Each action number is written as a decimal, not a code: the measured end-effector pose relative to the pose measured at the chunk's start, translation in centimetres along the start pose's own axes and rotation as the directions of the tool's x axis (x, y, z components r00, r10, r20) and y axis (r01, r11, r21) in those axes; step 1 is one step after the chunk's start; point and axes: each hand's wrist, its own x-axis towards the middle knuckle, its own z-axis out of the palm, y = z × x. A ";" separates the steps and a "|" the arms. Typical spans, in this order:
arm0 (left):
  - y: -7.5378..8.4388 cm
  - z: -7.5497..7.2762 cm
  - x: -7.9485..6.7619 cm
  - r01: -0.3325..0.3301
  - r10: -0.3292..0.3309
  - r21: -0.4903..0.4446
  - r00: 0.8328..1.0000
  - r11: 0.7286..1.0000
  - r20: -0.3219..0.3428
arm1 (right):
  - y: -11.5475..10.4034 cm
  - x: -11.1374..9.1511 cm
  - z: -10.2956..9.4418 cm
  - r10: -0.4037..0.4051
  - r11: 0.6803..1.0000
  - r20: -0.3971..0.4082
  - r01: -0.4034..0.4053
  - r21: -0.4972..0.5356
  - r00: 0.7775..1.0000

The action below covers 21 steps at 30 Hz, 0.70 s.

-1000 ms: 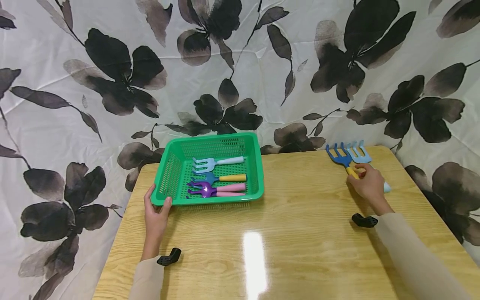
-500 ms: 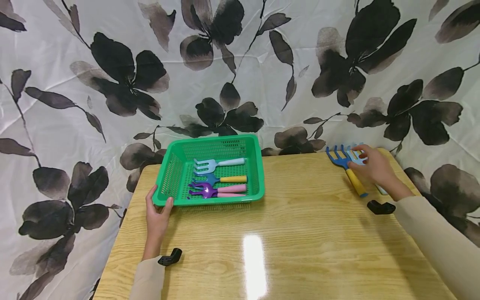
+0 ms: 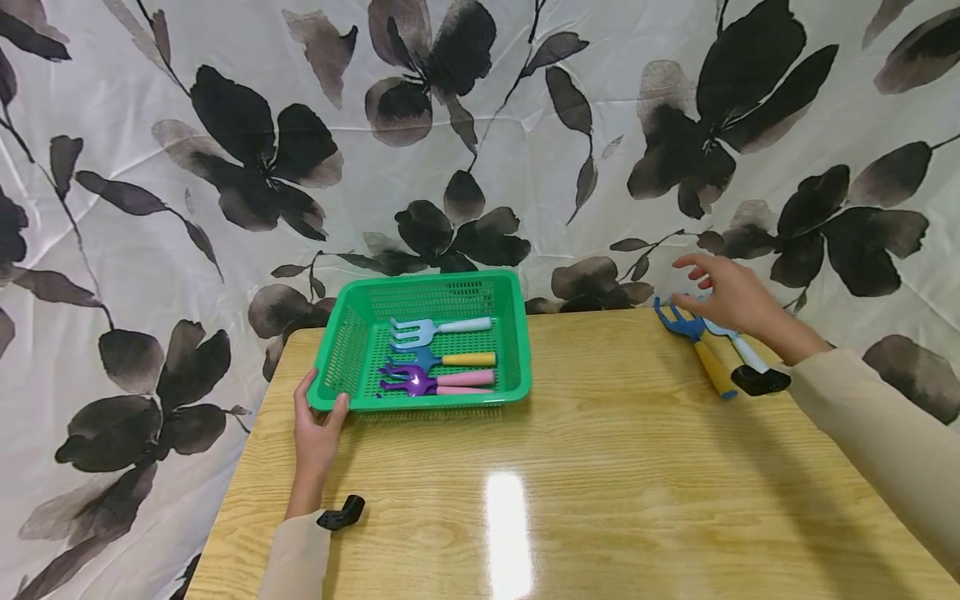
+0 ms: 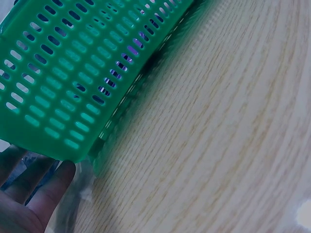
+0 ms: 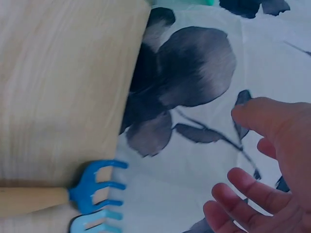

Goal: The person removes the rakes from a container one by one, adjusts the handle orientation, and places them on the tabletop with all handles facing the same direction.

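My left hand (image 3: 315,437) holds the front left corner of a green plastic basket (image 3: 427,403), thumb at the front and fingers along the left side. Several small hand rakes lie in the basket: a light blue one (image 3: 417,333), a blue one with a yellow handle (image 3: 468,359), and purple ones with pink handles (image 3: 415,382). My right hand (image 3: 731,296), fingers spread apart and holding nothing, hovers over two more rakes. These are a blue rake with a yellow handle (image 3: 711,364) and a light blue rake (image 3: 750,354), partly hidden under the hand.
The wooden table (image 3: 592,450) carries the basket at back left and the two loose rakes at back right. Behind its far edge hangs a white cloth with dark flowers (image 3: 450,225). Black wrist devices (image 3: 341,512) sit at both cuffs.
My right hand has left the yellow handle and moved up and away, over the rake heads toward the cloth. The two rakes lie on the table. My left hand stays at the basket corner.
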 end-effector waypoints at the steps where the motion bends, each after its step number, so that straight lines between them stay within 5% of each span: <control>1: 0.0 0.0 0.0 0.000 0.000 0.000 1.000 1.000 -0.002 | -0.3 0.2 0.0 -0.007 1.000 0.006 0.007 0.002 1.000; 10: -0.7 -0.1 -0.1 -0.017 0.017 0.010 1.000 1.000 -0.009 | -3.0 2.0 0.2 -0.153 0.985 0.063 0.148 0.084 0.986; 21: -1.4 0.2 -0.4 -0.034 0.034 0.017 0.999 0.999 -0.013 | -6.6 5.2 1.6 -0.309 0.937 0.134 0.278 0.209 0.941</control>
